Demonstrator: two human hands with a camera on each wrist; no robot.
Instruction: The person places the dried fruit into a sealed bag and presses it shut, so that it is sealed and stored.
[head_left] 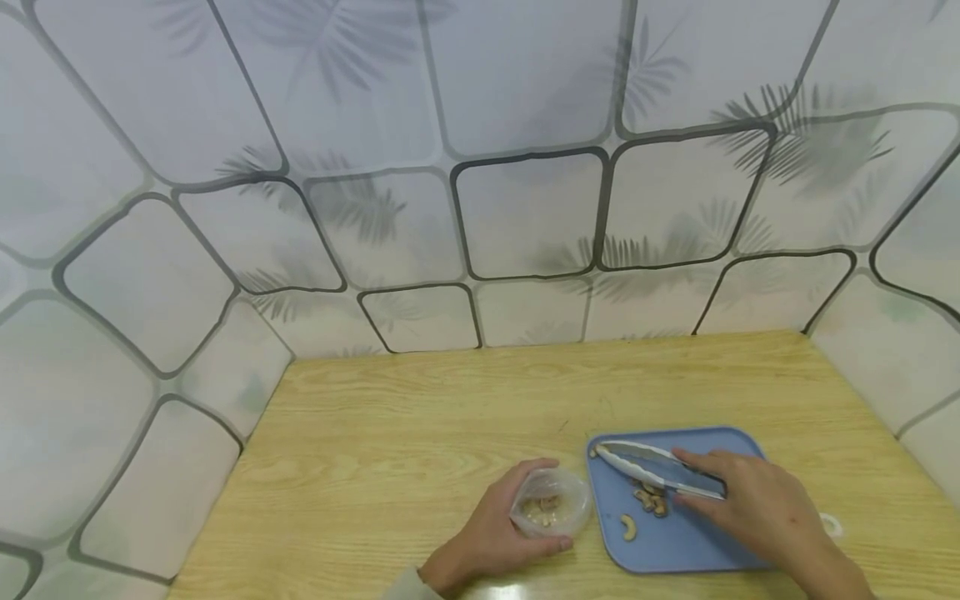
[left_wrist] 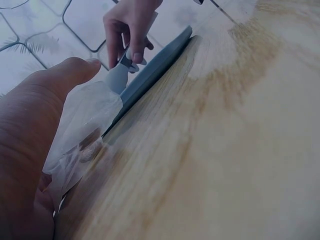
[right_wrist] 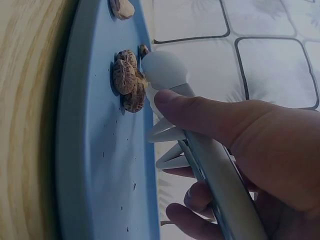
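While the right hand [head_left: 761,497] grips a pair of tongs [head_left: 634,470], tips at the far left corner of the blue tray [head_left: 705,543], the left hand [head_left: 495,530] holds a clear plastic bag [head_left: 577,503] with nuts inside, just left of it. Brown speckled nuts [head_left: 651,501] and a pale curved nut [head_left: 628,527] lie on the tray, on a wooden table [head_left: 375,433].

A pale back wall [head_left: 531,217] rises behind the desk [head_left: 375,450], covered in rounded, block-like shapes outlined in grey and near-black, with feathery grey leaf fronds [head_left: 772,133] scattered across them. The same pattern runs onto a left side wall [head_left: 105,450] and a right side wall [head_left: 877,358], both meeting the desk's edges. Yellowish wood grain streaks the desktop, and light catches it near the front — a small white gleam [head_left: 506,592].
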